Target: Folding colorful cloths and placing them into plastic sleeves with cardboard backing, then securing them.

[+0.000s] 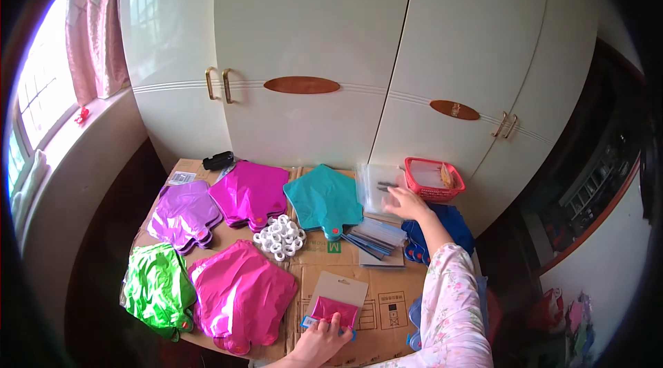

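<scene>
A loose, pale sleeve [456, 299] scattered with small pink flowers covers the right arm, its cuff ending on the forearm. The right hand [407, 203] and left hand [323, 340] are bare, without gloves.

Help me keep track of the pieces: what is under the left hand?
The left hand rests over a pink foil piece. A pale card extends beyond the foil, and blue edging shows beside the hand. What the hand itself covers cannot be seen.
</scene>
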Tool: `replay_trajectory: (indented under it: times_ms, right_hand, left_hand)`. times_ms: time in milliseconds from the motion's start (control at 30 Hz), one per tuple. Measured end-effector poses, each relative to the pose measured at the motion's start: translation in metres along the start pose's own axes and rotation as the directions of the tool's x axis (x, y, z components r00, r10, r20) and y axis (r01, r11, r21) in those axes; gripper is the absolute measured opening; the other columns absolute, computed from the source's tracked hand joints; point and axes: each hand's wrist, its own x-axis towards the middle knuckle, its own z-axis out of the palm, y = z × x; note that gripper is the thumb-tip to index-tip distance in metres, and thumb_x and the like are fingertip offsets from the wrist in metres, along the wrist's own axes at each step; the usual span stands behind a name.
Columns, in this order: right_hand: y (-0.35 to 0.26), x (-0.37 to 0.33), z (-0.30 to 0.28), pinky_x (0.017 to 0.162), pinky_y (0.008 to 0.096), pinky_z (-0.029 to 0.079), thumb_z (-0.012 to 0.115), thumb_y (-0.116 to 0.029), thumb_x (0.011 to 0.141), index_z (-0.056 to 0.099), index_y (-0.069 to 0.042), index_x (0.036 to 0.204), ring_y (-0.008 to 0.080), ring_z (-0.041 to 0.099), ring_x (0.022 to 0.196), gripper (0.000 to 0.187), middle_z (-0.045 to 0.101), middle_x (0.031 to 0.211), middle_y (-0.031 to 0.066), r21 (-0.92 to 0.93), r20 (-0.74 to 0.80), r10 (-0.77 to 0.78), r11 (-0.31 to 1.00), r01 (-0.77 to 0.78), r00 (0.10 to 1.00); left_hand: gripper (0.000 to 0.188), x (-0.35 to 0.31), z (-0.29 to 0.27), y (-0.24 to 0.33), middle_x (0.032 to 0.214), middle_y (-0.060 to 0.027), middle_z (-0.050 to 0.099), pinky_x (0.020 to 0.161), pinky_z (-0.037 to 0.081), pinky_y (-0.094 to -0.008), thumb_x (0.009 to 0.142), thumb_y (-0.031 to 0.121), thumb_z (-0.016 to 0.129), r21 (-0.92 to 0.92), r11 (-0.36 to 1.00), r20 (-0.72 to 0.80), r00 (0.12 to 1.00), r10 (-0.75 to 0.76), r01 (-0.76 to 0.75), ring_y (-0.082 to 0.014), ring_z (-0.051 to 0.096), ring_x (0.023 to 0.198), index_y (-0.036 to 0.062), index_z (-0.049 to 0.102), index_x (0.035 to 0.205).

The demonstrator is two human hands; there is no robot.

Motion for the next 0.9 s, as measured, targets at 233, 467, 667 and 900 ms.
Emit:
replay_trajectory:
  times_ms: [233, 467, 667, 900]
  right_hand:
    - [0.030, -0.013, 0.024, 0.098, 0.0378, 0.041, 0.065, -0.038, 0.081, 0.060, -0.006, 0.119, 0.0299, 0.054, 0.114, 0.049, 0.058, 0.123, 0.0145, -0.047, 0.020, -0.219, 0.974, 0.219, 0.976]
    - [0.000, -0.022, 0.009, 0.078, 0.0389, 0.050, 0.059, -0.035, 0.086, 0.069, -0.012, 0.101, 0.0301, 0.064, 0.092, 0.029, 0.067, 0.097, 0.0136, 0.230, -0.020, 0.149, 0.963, -0.140, 0.989]
    - [-0.072, -0.066, -0.041, 0.069, 0.0401, 0.052, 0.057, -0.028, 0.088, 0.067, -0.006, 0.094, 0.0321, 0.064, 0.081, 0.024, 0.067, 0.096, 0.0123, 0.154, -0.441, 0.028, 0.987, 0.044, 0.897]
    - [-0.182, -0.221, -0.030, 0.083, 0.0371, 0.052, 0.068, -0.029, 0.079, 0.063, -0.005, 0.094, 0.0282, 0.062, 0.099, 0.029, 0.063, 0.108, 0.0122, -0.229, -0.168, -0.268, 0.947, 0.227, 0.949]
  left_hand:
    - [0.028, 0.004, -0.001, 0.003, 0.117, -0.0227, 0.055, 0.064, 0.055, -0.0362, 0.078, 0.019, 0.055, -0.021, 1.000, -0.010, 1.000, -0.002, 0.002, -0.0270, 0.063, 0.084, 0.0143, 0.051, 0.105]
    - [0.031, 0.001, 0.000, 0.001, 0.118, -0.0233, 0.055, 0.064, 0.055, -0.0371, 0.076, 0.019, 0.057, -0.041, 0.999, 0.032, 0.999, -0.006, 0.007, -0.0281, 0.063, 0.083, 0.0134, 0.050, 0.107]
    - [0.036, -0.009, 0.016, -0.004, 0.119, -0.0225, 0.055, 0.063, 0.055, -0.0359, 0.075, 0.019, 0.058, -0.011, 0.999, 0.025, 0.999, -0.047, 0.048, -0.0262, 0.063, 0.082, 0.0131, 0.050, 0.109]
    - [0.043, -0.003, 0.004, -0.016, 0.112, -0.0126, 0.062, 0.062, 0.052, -0.0318, 0.068, 0.014, 0.062, -0.279, 0.898, -0.154, 0.907, -0.393, 0.342, -0.0254, 0.062, 0.072, 0.0055, 0.055, 0.110]
